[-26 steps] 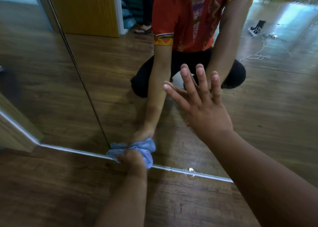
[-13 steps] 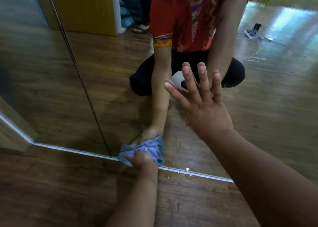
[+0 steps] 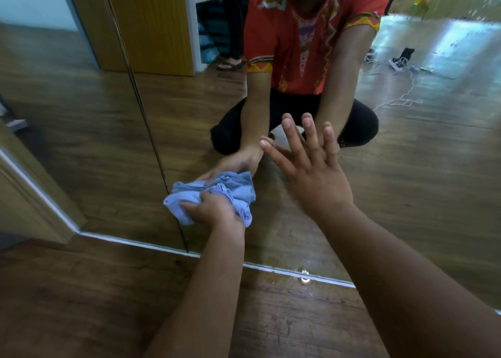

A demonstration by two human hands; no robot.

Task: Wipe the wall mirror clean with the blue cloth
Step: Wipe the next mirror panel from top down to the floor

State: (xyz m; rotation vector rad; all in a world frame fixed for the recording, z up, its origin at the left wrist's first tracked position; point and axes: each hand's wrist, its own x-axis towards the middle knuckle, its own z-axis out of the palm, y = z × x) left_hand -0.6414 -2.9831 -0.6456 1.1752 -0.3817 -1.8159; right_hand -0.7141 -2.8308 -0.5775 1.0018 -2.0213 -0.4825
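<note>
Blue crumpled cloth (image 3: 177, 204) bunched in curled left fingers (image 3: 195, 206), left hand (image 3: 217, 214) pressing it low on the big shiny wall mirror (image 3: 406, 184), right fingers (image 3: 294, 140) spread wide, right hand (image 3: 314, 176) flat on the glass just beside, brown wooden floor (image 3: 81, 303) below.

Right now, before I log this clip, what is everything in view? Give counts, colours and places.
crumpled blue cloth: one, light blue, low on the mirror, over the panel seam.
large wall mirror: one, two panels with a dark seam, reaching down to the floor.
white base strip: one, white, along the mirror's foot.
brown wood-plank floor: one, brown, in front of the mirror.
wet patch: one, clear, on the floor by the strip.
white cable: one, white, seen only as a reflection, upper right.
left hand: one, its grip round the cloth.
right hand: one, fingers spread, against the glass right of the cloth.
</note>
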